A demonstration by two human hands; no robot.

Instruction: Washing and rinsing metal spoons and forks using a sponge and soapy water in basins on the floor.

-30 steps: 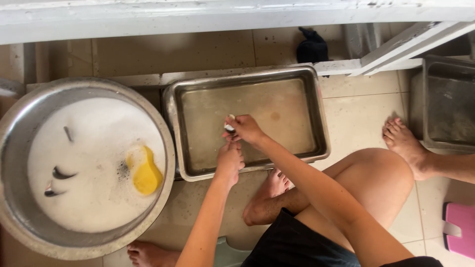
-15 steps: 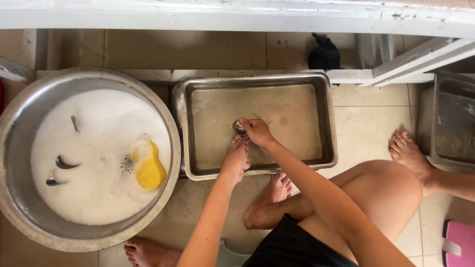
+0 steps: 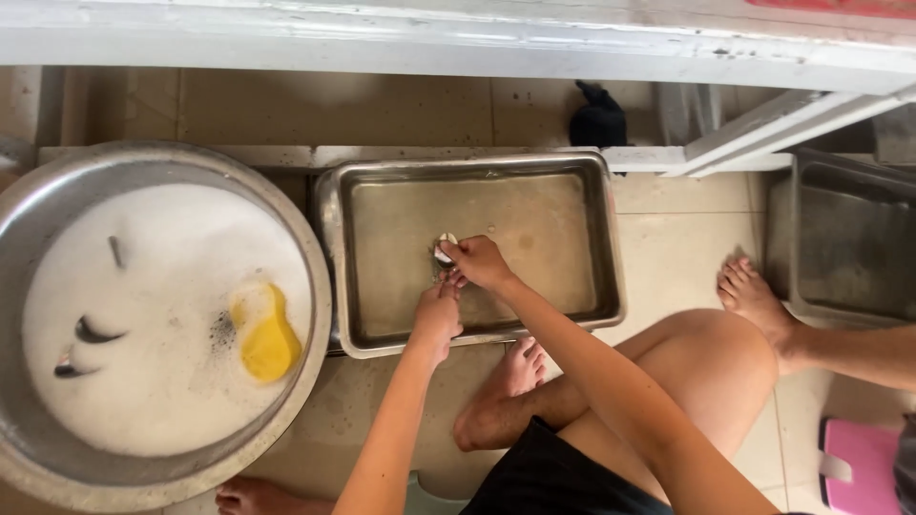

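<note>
silvery small utensil (image 3: 445, 247) pinched in right hand (image 3: 480, 262); left hand (image 3: 437, 313) grips its lower end.

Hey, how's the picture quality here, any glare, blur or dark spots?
Head view: even daylight, sharp overall; the foam in the round basin is nearly blown out white; soft glare on the tray rim; the small object in the right hand is too small to identify; the left hand casts little shadow.

Small pale utensil over the water-filled steel tray

The small pale metal utensil (image 3: 445, 247) sits gripped at fingertips, partly hidden, just above murky water in the rectangular stainless-steel tray (image 3: 611, 238).
</note>
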